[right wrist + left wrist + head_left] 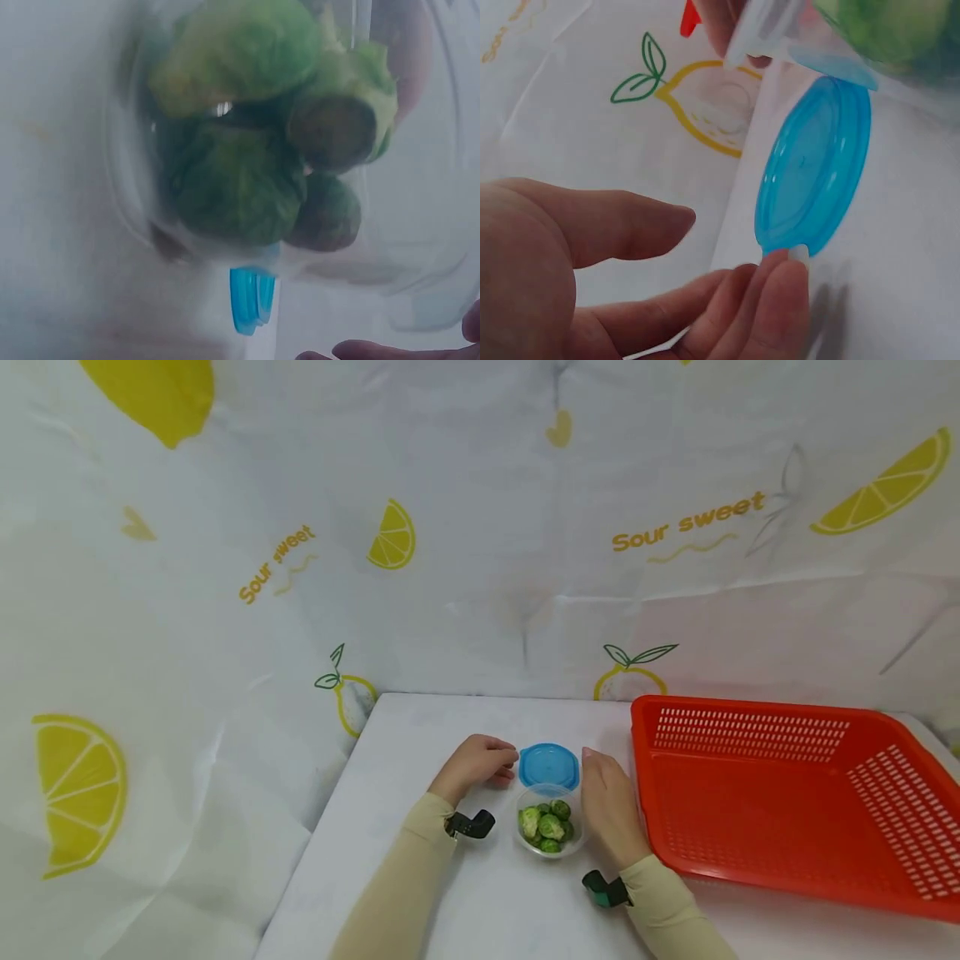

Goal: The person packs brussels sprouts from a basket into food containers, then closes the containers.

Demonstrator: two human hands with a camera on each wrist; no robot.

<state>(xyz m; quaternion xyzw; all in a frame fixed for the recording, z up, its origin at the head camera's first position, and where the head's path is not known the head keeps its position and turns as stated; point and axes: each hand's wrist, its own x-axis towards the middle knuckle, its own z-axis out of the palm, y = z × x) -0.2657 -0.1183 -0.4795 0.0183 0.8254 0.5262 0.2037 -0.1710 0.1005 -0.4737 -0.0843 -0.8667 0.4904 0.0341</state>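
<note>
A clear round container [527, 846] with several Brussels sprouts [551, 827] in it stands uncovered on the white table. Just behind it lies a round blue lid [550, 766], which the container's far rim overlaps in the head view. My left hand [483, 764] is at the lid's left side, fingertips right at its edge tab; in the left wrist view the thumb stays well apart from the fingers [780, 300]. Along the container's right side is my right hand [609, 802], its fingers extended forward. The right wrist view sees the sprouts [240, 180] through the clear wall.
A large red plastic basket [780, 802] with slotted walls stands close to the right of my right hand. Behind the table [480, 910] hangs a white cloth [487, 527] printed with lemons. Each wrist wears a dark camera mount.
</note>
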